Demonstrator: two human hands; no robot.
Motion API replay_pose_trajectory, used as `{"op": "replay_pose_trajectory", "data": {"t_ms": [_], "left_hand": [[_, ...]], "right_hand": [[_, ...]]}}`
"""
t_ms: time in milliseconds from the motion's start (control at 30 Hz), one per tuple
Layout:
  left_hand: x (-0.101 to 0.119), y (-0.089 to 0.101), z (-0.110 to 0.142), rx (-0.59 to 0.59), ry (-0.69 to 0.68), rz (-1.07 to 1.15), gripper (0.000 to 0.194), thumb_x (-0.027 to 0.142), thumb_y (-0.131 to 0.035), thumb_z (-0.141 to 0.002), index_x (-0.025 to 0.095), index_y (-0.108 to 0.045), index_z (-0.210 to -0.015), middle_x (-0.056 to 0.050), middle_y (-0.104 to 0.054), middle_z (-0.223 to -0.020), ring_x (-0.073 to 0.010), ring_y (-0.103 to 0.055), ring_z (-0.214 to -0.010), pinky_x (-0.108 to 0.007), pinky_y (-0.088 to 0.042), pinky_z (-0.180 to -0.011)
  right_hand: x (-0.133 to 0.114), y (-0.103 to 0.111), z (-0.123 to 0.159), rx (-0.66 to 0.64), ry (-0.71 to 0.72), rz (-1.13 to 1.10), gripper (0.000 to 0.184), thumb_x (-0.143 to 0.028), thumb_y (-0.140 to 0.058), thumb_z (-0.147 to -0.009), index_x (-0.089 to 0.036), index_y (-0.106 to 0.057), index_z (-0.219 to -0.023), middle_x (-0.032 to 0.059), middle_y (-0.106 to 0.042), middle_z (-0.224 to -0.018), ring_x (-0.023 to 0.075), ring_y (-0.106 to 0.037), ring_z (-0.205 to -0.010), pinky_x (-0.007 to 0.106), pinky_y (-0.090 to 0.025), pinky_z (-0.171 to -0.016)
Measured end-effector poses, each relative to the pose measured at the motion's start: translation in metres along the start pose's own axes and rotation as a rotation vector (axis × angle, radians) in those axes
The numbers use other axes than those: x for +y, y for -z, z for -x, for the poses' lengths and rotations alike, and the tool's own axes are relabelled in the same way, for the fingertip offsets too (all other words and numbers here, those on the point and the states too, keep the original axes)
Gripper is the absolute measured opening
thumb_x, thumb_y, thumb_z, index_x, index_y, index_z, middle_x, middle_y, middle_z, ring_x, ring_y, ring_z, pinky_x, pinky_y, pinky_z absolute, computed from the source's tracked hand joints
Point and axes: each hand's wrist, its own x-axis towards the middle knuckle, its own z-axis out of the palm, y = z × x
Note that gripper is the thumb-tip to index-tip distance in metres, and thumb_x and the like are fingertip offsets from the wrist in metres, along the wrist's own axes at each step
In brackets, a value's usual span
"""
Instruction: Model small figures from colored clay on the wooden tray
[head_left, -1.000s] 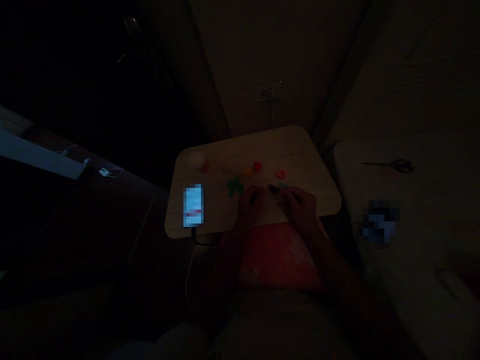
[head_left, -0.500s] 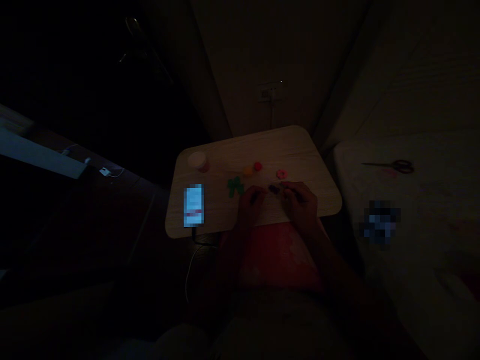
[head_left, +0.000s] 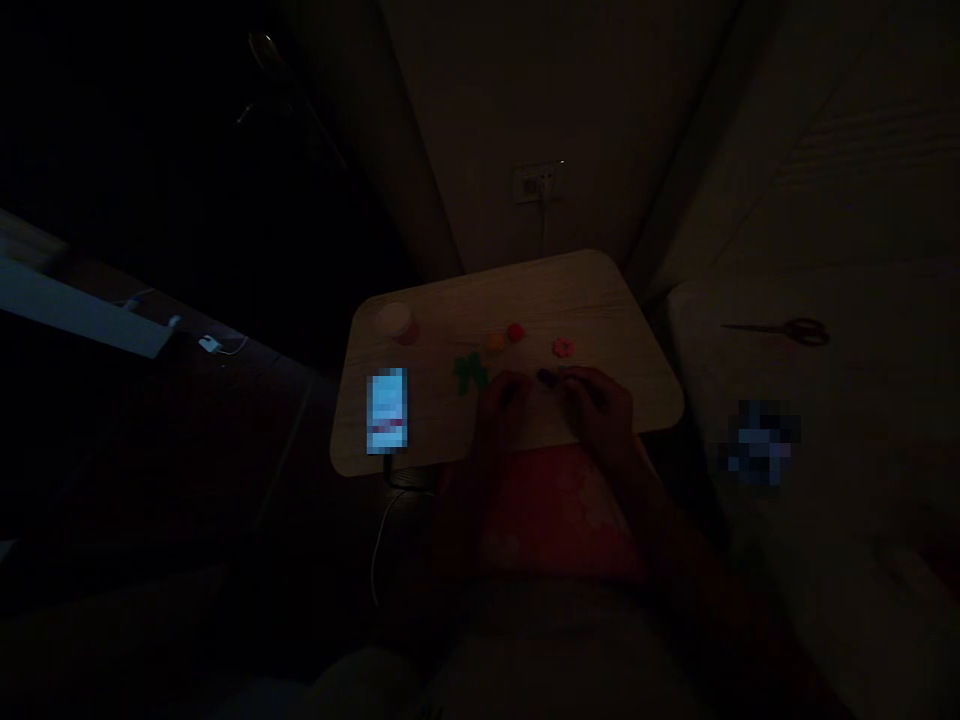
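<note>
In the dim light, both hands are over a small wooden table (head_left: 480,300). My right hand (head_left: 604,400) has its fingers bent together, with the tips at a small dark lump (head_left: 547,378). Opposite it, my left hand (head_left: 501,402) is curled with thumb and fingers close together; whatever it holds, if anything, cannot be made out. Left of that hand lies a green branching piece (head_left: 470,373). Beyond the hands are an orange piece (head_left: 496,342), a round red piece (head_left: 515,332) and a pink flower-shaped piece (head_left: 564,347).
A lit phone (head_left: 387,411) lies at the table's left, a cable below it. Behind it stands a tub (head_left: 397,323) with a pale top. Scissors (head_left: 802,331) rest on the pale surface at right. A wall socket (head_left: 536,183) with a plug is behind the table.
My right fingertips have come closer to the dark lump, and the gap between them has closed. My left hand stays nearly in place. The other pieces have not moved.
</note>
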Motion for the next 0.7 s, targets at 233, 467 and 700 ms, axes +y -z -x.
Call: {"op": "replay_pose_trajectory", "data": {"t_ms": [233, 467, 700], "left_hand": [[-0.0013, 0.0005, -0.0007, 0.007, 0.005, -0.005, 0.011, 0.029, -0.064, -0.084, 0.020, -0.068, -0.082, -0.001, -0.063, -0.076, -0.0144, -0.054, -0.071, -0.026, -0.042, -0.066], [-0.0017, 0.0006, -0.0001, 0.002, 0.013, 0.007, 0.015, 0.035, -0.066, -0.084, 0.020, -0.068, -0.083, -0.001, -0.065, -0.080, -0.0149, -0.055, -0.073, -0.026, -0.043, -0.068], [-0.0027, 0.0006, -0.0001, -0.003, -0.012, -0.007, 0.013, 0.031, -0.065, -0.085, 0.019, -0.070, -0.084, -0.001, -0.065, -0.078, -0.0145, -0.055, -0.073, -0.026, -0.043, -0.067]], "right_hand": [[0.0003, -0.0036, 0.0016, 0.055, -0.098, -0.054, 0.016, -0.033, -0.080, -0.076, -0.021, -0.072, -0.083, 0.0019, -0.074, -0.078, 0.0160, -0.065, -0.064, 0.026, -0.053, -0.058], [0.0016, -0.0008, 0.0005, 0.049, -0.079, -0.047, 0.014, -0.034, -0.075, -0.081, -0.021, -0.071, -0.076, 0.0009, -0.071, -0.072, 0.0161, -0.063, -0.064, 0.027, -0.050, -0.060], [0.0000, 0.0008, -0.0010, -0.033, -0.030, -0.065, 0.012, -0.033, -0.071, -0.087, -0.023, -0.078, -0.089, 0.0054, -0.077, -0.091, 0.0206, -0.071, -0.083, 0.035, -0.057, -0.076]]}}
